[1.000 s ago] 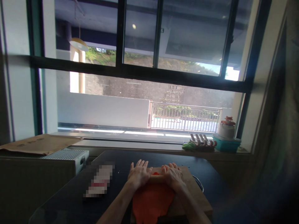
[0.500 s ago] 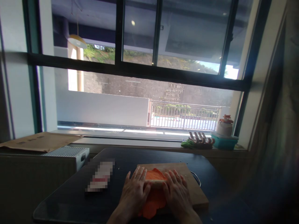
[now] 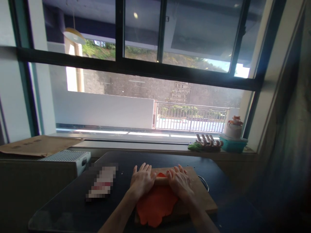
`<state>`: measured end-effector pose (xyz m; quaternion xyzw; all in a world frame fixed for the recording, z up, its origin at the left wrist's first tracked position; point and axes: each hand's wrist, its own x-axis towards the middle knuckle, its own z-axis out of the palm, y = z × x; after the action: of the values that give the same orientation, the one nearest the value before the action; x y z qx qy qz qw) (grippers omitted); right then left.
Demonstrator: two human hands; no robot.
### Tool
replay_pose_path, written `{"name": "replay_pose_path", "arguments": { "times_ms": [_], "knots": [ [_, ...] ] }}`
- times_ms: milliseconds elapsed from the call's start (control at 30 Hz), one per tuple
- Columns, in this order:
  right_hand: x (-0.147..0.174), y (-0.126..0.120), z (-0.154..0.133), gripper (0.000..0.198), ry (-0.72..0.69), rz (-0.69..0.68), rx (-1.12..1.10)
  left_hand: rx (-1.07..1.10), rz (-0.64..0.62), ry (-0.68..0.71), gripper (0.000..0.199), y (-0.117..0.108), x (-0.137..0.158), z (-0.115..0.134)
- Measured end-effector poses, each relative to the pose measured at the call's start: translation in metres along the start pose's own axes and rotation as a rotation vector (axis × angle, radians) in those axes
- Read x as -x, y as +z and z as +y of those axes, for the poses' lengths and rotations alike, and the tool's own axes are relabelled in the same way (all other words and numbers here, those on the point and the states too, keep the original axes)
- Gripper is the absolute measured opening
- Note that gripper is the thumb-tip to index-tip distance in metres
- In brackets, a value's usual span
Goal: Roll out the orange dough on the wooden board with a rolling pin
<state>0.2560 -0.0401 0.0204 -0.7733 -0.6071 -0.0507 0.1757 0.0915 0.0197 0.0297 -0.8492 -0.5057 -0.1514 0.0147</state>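
An orange sheet of dough [image 3: 156, 203] lies flattened on a wooden board [image 3: 203, 196], its wavy near edge reaching the board's front. Across its far part lies a pale wooden rolling pin [image 3: 162, 181]. My left hand [image 3: 142, 180] rests palm down on the pin's left end, fingers stretched out forward. On the right end, my right hand [image 3: 179, 182] presses in the same way, fingers extended. Both palms hide the pin's ends. A little dough shows beyond the pin, between the hands.
A dark table [image 3: 73, 207] carries the board, whose metal handle [image 3: 204, 183] sticks out at right. Left of it lies a pixelated item [image 3: 103, 183]. A teal box [image 3: 233, 144] and a striped item [image 3: 209, 142] stand on the windowsill. Brown paper [image 3: 39, 145] lies at left.
Both hands have pushed the rolling pin forward, toward the window. More of the orange dough now shows on the near side of the pin, less beyond it. The view has shifted slightly.
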Motion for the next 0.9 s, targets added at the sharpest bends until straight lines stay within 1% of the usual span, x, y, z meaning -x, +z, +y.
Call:
{"name": "replay_pose_path", "arguments": {
  "times_ms": [133, 200, 267, 367, 533, 633, 733, 800, 900],
  "knots": [
    [0.048, 0.011, 0.010, 0.045, -0.055, 0.118, -0.009, 0.041, 0.049, 0.068, 0.053, -0.001, 0.047, 0.000],
    [0.067, 0.015, 0.016, 0.044, -0.103, 0.132, -0.003, 0.057, 0.063, 0.098, 0.051, 0.001, 0.066, -0.002],
    [0.076, 0.015, 0.019, 0.045, -0.132, 0.117, -0.004, 0.062, 0.073, 0.118, 0.051, 0.004, 0.076, -0.005],
    [0.066, 0.011, 0.016, 0.044, -0.104, 0.068, -0.030, 0.040, 0.065, 0.108, 0.051, 0.006, 0.068, -0.006],
    [0.019, 0.003, 0.003, 0.046, -0.023, 0.018, -0.029, -0.022, 0.066, 0.033, 0.053, 0.000, 0.026, -0.002],
    [0.003, 0.003, 0.000, 0.049, -0.007, -0.013, -0.010, -0.038, 0.065, 0.013, 0.054, -0.003, 0.012, 0.000],
    [0.010, 0.007, 0.003, 0.048, -0.009, -0.002, -0.017, -0.033, 0.066, 0.020, 0.054, -0.002, 0.020, 0.000],
    [0.027, 0.012, 0.006, 0.046, -0.020, 0.023, -0.025, -0.018, 0.066, 0.034, 0.053, 0.003, 0.036, -0.002],
    [0.057, 0.017, 0.013, 0.048, -0.057, 0.099, -0.030, 0.005, 0.083, 0.063, 0.054, 0.012, 0.062, -0.006]
  ]
}}
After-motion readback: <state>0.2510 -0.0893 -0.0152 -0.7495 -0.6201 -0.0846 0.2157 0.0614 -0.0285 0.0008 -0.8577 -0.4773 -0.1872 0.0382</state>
